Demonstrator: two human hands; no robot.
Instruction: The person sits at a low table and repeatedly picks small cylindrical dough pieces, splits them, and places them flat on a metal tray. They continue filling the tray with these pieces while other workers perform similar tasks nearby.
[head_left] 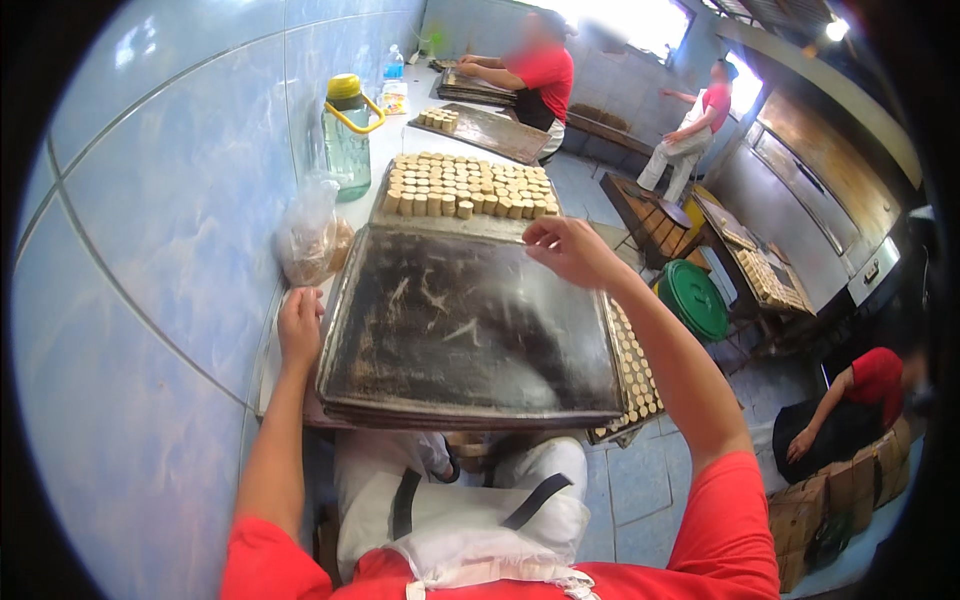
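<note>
Head view: the right hand (570, 250) is over the far right corner of the black metal tray (460, 325), which is on top of a stack. Its fingers are bent and a bit loose. I see nothing in it, but I cannot tell if the fingertips pinch something small. The left hand (300, 318) is by the left edge of the tray, next to the clear plastic bag (312, 240). Its fingers are curled in, and I cannot tell if they hold anything or touch the tray.

The short, pale round pieces (465, 188) stand in close rows just past the black tray. They look like cut dough. The right hand is near the rows' right end, and the left hand is well apart from them.

The step looks like work with these pieces at the tray, with no piece on the black top yet. To pick one up would call for the right fingers to reach a little farther and pinch softly, so the piece does not squash.
</note>
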